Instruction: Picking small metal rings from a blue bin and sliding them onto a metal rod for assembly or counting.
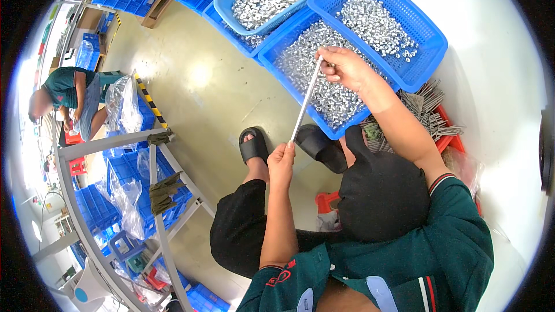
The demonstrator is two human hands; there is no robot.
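A thin, silvery metal rod [307, 98] slants between my two hands. Its lower end is pinched in the fingers of my left hand [281, 164], above the floor near my sandals. My right hand [347, 70] has its fingers closed around the upper end, over a blue plastic basket [336, 133]. Small silvery metal pieces [335, 107] fill much of that basket. Whether my right fingers also hold one of these pieces is too small to tell. Another blue basket [425, 37] with similar pieces overlaps its far right side.
A lighter blue basket [224, 8] of metal parts stands beyond, with a white card on top. Many thin rods [428, 112] lie in a red container [454, 141] at right. At left are a grey metal frame [72, 153], blue crates [130, 167] and a seated person [75, 89].
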